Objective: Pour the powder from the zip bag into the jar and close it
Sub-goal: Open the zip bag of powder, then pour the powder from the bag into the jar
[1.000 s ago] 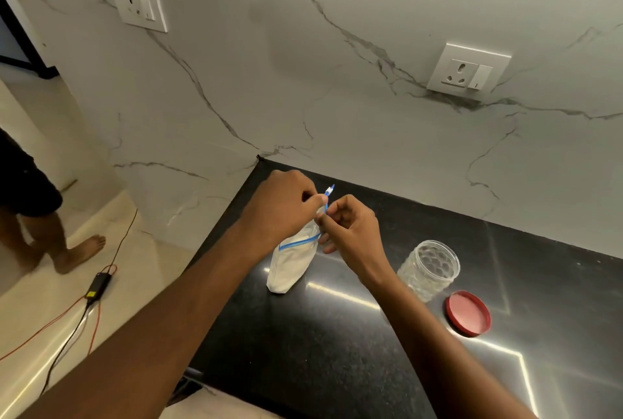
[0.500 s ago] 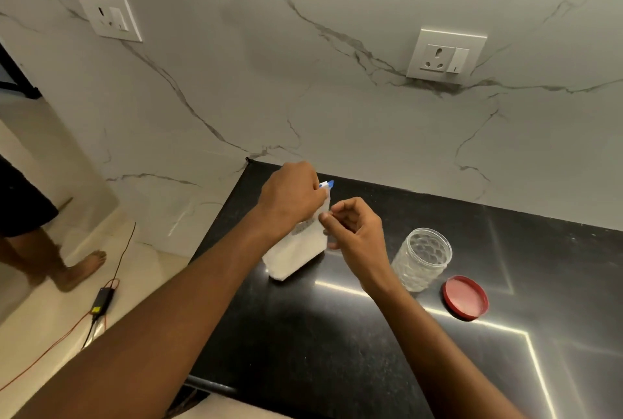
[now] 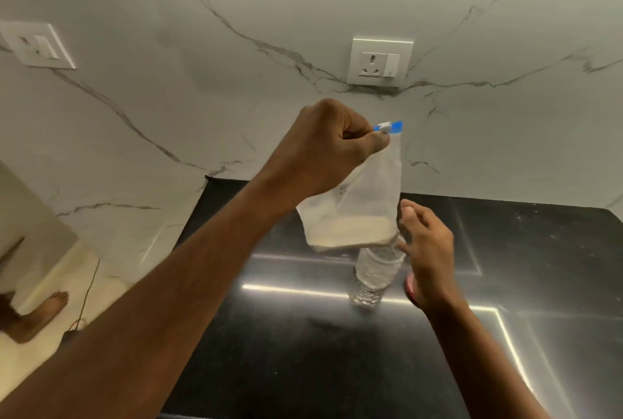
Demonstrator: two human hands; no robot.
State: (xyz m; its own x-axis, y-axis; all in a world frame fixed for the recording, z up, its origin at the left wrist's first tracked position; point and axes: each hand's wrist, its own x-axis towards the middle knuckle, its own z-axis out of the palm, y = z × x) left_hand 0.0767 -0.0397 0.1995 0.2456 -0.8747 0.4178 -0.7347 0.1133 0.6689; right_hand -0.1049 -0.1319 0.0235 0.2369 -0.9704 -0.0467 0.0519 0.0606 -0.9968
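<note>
Head view: at frame center, a left hand (image 3: 323,145) pinches the blue zip strip (image 3: 389,127) of a clear plastic zip bag (image 3: 364,202), pale powder (image 3: 354,229) settled along its bottom, hanging above a ribbed transparent jar (image 3: 374,275) on the glossy black countertop (image 3: 303,351). The right hand (image 3: 426,251) is loose-fingered beside them, grasping nothing, partly hiding a red lid (image 3: 410,287). Veined marble wall (image 3: 236,98) behind.

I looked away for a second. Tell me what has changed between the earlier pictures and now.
The left hand has lifted the zip bag off the counter; it now hangs above the jar, gripped at its blue zip end. The right hand has let go of the bag and hovers open beside the jar. The jar is still upright in its place, the powder still in the bag, the red lid still on the counter.
</note>
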